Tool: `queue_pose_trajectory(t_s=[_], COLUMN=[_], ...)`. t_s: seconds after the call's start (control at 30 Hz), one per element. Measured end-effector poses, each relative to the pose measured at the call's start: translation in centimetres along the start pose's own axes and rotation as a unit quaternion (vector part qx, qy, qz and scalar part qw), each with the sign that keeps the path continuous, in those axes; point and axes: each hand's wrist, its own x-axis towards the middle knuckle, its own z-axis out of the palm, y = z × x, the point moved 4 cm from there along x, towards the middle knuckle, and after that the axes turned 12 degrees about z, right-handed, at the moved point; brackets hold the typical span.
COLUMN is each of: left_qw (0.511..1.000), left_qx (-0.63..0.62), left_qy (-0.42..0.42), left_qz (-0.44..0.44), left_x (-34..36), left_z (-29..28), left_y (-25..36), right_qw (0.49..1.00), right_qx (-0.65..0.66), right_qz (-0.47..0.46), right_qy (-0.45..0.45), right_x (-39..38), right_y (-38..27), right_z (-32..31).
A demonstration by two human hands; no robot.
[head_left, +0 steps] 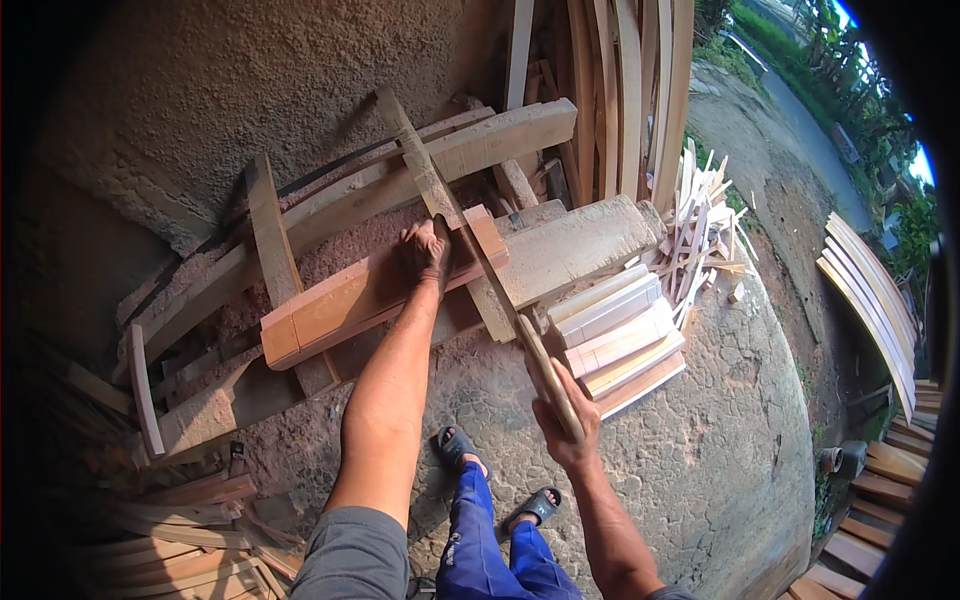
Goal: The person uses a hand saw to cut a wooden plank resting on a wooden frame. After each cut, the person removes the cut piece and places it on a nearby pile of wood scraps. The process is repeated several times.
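My left hand (427,245) grips the top of a pinkish-orange wooden beam (335,300), its fingers bent, right beside a saw blade. The beam lies across rough wooden crosspieces (276,225). My right hand (575,425) is closed round the long wooden handle of the saw (545,365). The narrow blade runs up and away from me, across the beam near its right end, close to my left thumb. A stack of pale cut pieces (620,335) lies on the ground just right of the saw.
A rough wall (260,70) rises behind the timber frame (500,135). Long boards (630,90) lean upright at the back. A heap of offcuts (700,230) and curved planks (865,305) lie to the right. My sandalled feet (455,445) stand on cracked concrete (720,430).
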Motion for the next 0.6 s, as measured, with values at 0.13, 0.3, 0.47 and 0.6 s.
queue_pose_trajectory(t_s=[0.13,0.3,0.47,0.6], left_qw=[1.0,0.994,0.995,0.997], left_qx=[0.02,0.027,0.01,-0.024], left_qy=[0.021,0.078,0.092,0.063], left_qz=[0.01,0.072,0.044,0.03], left_x=[0.3,0.9,0.2,0.3], left_z=[1.0,2.8,3.0,2.0], left_y=[-1.6,-2.3,-3.3,-1.2], right_qw=[0.996,0.999,0.999,0.997], right_qx=[-0.087,0.044,0.022,-0.08], right_qz=[-0.02,0.015,0.027,0.013], right_qy=[0.009,0.006,-0.015,-0.008], right_x=[-12.8,1.4,0.1,-13.4], right_y=[2.2,1.2,1.1,3.5], right_z=[-6.2,1.0,0.3,-6.3])
